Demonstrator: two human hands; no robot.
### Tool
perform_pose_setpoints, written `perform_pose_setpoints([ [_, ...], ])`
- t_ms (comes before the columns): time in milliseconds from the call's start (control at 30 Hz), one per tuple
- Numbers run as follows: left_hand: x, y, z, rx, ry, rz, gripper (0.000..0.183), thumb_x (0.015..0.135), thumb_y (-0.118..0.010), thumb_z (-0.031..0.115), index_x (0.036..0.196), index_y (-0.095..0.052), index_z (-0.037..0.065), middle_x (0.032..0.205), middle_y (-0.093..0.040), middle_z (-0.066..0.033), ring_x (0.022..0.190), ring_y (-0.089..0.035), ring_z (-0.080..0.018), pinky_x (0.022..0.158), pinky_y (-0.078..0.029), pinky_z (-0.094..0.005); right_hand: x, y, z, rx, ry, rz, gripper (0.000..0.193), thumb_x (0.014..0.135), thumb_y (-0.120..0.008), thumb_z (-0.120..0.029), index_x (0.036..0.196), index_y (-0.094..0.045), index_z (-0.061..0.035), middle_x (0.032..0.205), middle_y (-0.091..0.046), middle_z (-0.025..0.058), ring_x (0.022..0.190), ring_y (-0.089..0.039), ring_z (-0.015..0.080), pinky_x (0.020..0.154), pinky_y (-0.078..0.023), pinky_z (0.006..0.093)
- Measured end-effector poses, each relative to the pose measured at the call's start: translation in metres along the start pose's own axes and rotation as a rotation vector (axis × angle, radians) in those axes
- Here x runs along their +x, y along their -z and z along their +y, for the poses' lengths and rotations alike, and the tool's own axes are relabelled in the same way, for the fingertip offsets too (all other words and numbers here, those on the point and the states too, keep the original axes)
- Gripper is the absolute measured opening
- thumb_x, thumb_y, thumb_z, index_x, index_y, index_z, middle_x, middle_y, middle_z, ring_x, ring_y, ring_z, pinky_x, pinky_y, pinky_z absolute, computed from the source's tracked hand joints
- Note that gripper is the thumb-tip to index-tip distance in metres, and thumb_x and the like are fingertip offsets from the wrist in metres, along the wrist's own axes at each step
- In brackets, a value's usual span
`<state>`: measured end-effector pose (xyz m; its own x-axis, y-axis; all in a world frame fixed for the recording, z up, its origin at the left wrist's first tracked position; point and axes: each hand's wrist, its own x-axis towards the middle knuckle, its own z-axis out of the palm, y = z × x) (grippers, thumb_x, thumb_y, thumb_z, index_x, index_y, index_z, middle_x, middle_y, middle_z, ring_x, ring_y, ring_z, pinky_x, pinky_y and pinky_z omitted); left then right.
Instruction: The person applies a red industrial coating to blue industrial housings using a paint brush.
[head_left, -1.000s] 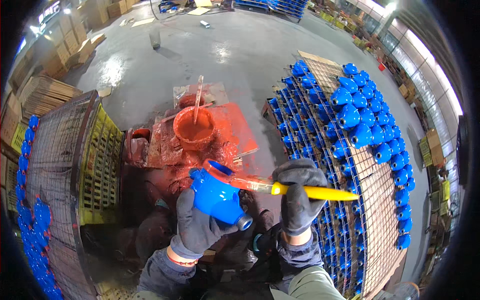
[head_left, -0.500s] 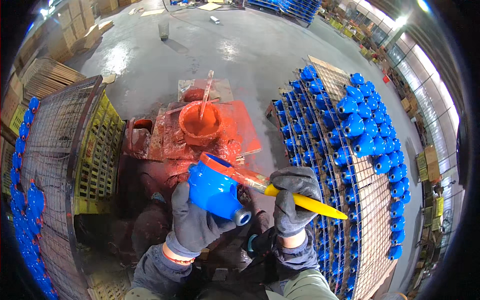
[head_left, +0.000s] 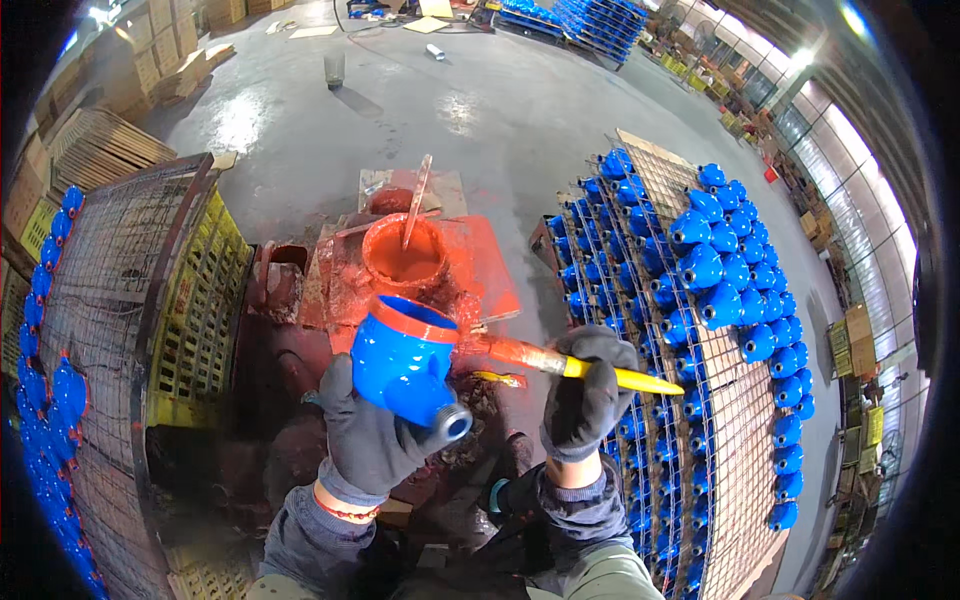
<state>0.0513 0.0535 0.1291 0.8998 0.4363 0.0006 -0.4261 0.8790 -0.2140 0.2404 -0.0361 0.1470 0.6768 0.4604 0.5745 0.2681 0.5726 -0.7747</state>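
Note:
In my gloved left hand [head_left: 375, 440] rests a glossy blue hollow metal fitting [head_left: 400, 365], its wide mouth tilted up and a small bare-metal outlet pointing down to the right. Red paint covers the rim of the wide mouth. My gloved right hand [head_left: 592, 395] grips a paintbrush [head_left: 625, 378] by its yellow handle. The red-coated bristles point left and lie close to the fitting's rim; whether they touch it, I cannot tell. Beyond the fitting stands a bucket of red paint [head_left: 405, 270] with a stick [head_left: 418, 200] leaning in it.
The bucket sits on a red-smeared board [head_left: 490, 270]. At right, a wire-mesh rack [head_left: 745, 440] carries many blue fittings [head_left: 725, 265]. Another mesh rack [head_left: 105, 270] and a yellow crate [head_left: 200, 310] stand at left, with more blue fittings along the far-left edge.
The fitting has turned in my left hand, showing more of its mouth and rim. My right hand and the brush have drawn slightly back from the rim, with the handle now more level.

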Motion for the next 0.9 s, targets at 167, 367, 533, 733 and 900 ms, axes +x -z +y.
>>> perform_pose_setpoints([
  [167,0.003,0.011,0.001,0.276,-0.062,0.052,0.075,0.09,-0.058,0.055,0.149,-0.029,0.019,0.147,-0.044,-0.0088,0.128,-0.051,-0.0353,0.101,-0.045,-0.0621,-0.001,-0.017,-0.015,-0.095,0.031,0.009,0.01,0.075,-0.057,0.001,0.079,-0.065,-0.0012,0.086,-0.068,0.0152,0.082,-0.063,0.0269,0.077,-0.052,0.0369],
  [367,0.006,0.006,-0.012,0.457,-0.111,0.1,0.082,0.087,-0.061,0.058,0.148,-0.027,0.015,0.139,-0.048,-0.0145,0.123,-0.054,-0.0371,0.095,-0.052,-0.0591,0.001,-0.016,-0.019,-0.231,0.033,-0.091,0.01,0.075,-0.062,-0.002,0.084,-0.068,-0.0027,0.09,-0.07,0.0154,0.087,-0.064,0.0284,0.079,-0.052,0.0379],
  [533,0.005,0.018,-0.004,0.103,-0.009,0.027,0.076,0.09,-0.058,0.056,0.148,-0.031,0.015,0.144,-0.046,-0.0166,0.125,-0.052,-0.0405,0.102,-0.045,-0.0599,0.003,-0.014,-0.013,-0.239,-0.022,-0.071,0.009,0.079,-0.063,-0.004,0.086,-0.068,-0.0018,0.092,-0.068,0.0137,0.088,-0.064,0.0254,0.08,-0.052,0.0361],
  [733,0.005,0.013,0.002,-0.213,0.042,0.068,0.083,0.086,-0.061,0.061,0.143,-0.037,0.005,0.133,-0.052,-0.027,0.112,-0.059,-0.0407,0.082,-0.057,-0.0459,0.003,-0.003,0.019,-0.173,-0.081,-0.014,0.015,0.09,-0.062,-0.017,0.091,-0.06,-0.0025,0.092,-0.064,0.0137,0.085,-0.062,0.0231,0.08,-0.049,0.0358],
  [900,0.004,0.002,0.006,-0.027,-0.055,0.025,0.087,0.084,-0.061,0.064,0.142,-0.037,0.004,0.128,-0.052,-0.0331,0.105,-0.063,-0.0416,0.078,-0.058,-0.0487,0.006,0.006,0.014,0.041,-0.213,0.076,0.029,0.098,-0.055,-0.032,0.099,-0.056,-0.0032,0.09,-0.061,0.0118,0.068,-0.061,0.0212,0.063,-0.05,0.0325],
])
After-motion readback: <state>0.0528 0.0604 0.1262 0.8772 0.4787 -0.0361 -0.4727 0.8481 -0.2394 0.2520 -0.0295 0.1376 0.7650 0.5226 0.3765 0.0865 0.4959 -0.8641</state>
